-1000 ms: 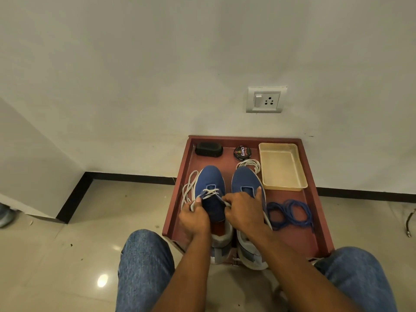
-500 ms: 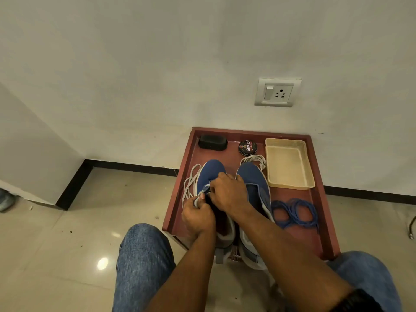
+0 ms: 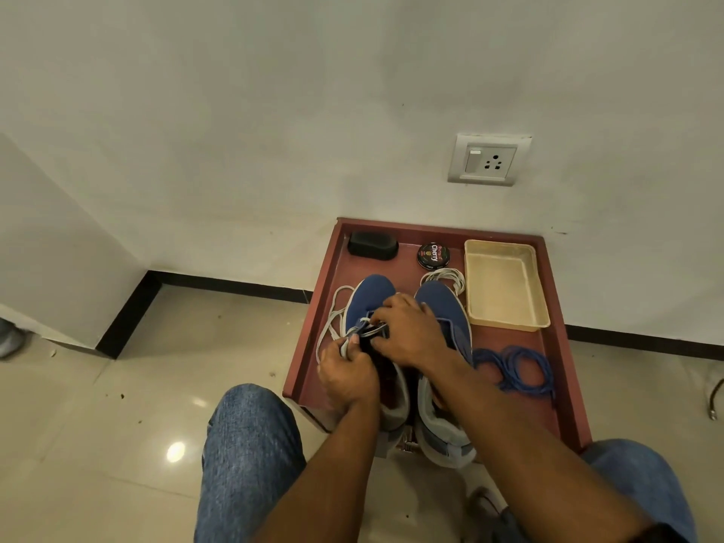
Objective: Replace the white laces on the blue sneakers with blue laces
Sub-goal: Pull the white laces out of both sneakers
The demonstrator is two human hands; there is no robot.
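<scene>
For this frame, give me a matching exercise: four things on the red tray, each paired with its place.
Things:
1. black round polish tin
2. coiled blue laces
3. beige plastic tray
4. black oblong block

Places:
A. far left corner of the red tray
B. far right corner
C. right of the right blue sneaker
D. far edge, middle

Pairs: 1-D, 2-C, 3-B, 4-A
</scene>
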